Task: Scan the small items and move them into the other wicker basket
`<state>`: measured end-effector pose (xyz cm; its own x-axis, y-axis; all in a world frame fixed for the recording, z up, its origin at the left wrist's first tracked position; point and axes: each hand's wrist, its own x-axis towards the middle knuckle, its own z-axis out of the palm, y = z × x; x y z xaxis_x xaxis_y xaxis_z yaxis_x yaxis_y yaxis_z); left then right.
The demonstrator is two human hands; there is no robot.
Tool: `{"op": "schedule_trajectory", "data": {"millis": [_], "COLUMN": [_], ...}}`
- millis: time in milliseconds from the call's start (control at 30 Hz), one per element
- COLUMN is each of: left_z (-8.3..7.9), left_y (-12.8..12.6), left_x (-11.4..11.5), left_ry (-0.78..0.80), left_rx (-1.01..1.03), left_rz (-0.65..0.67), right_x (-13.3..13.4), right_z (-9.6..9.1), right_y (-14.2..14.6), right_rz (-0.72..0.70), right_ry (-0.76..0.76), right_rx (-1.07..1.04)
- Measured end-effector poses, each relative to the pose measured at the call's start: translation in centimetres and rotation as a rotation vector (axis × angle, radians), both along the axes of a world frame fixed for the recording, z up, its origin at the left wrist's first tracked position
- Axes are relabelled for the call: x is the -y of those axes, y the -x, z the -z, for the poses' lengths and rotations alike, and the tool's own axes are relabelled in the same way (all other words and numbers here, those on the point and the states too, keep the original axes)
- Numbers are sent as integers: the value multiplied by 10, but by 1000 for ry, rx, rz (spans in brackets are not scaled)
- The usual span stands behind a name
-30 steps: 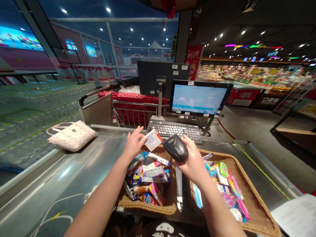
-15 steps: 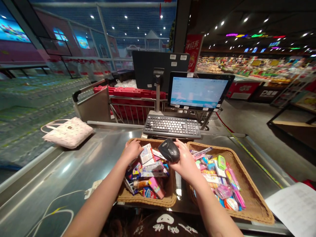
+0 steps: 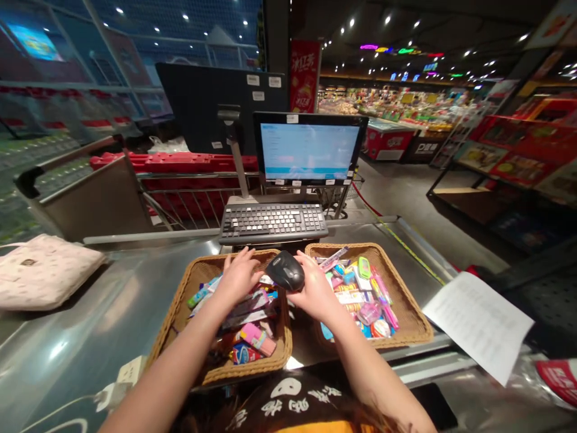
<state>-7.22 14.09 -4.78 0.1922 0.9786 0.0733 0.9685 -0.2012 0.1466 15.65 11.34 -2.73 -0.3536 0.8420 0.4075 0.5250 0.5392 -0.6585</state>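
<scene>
My left hand reaches into the left wicker basket, which is full of several small snack and sweet packets. Its fingers are curled down among them, and the edge of a white packet shows at the fingertips. My right hand grips a black handheld barcode scanner over the gap between the two baskets, right beside the left hand. The right wicker basket holds several colourful small items.
A keyboard and lit monitor stand just behind the baskets on the steel counter. A white handbag lies at the left, a printed sheet at the right. A red shopping cart stands behind.
My left hand has brought the white and red packet down from near the scanner into the left basket. The scanner hand has lowered too. My view has turned to the right.
</scene>
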Motion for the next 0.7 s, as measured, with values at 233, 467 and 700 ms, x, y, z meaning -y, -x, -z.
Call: {"op": "schedule_trajectory", "data": {"millis": [233, 467, 700], "left_z": [11, 44, 79], "left_y": [-104, -182, -223], "left_x": [-18, -57, -90], "left_ry": [-6, 88, 274], "left_rx": [76, -173, -330], "left_rz": [430, 663, 647], "right_x": [2, 10, 9], "right_z": [-5, -3, -1], "right_y": [-76, -142, -163], "right_rz": [270, 465, 463], "right_ry": [-64, -93, -124], "right_rx": [-59, -45, -61]}}
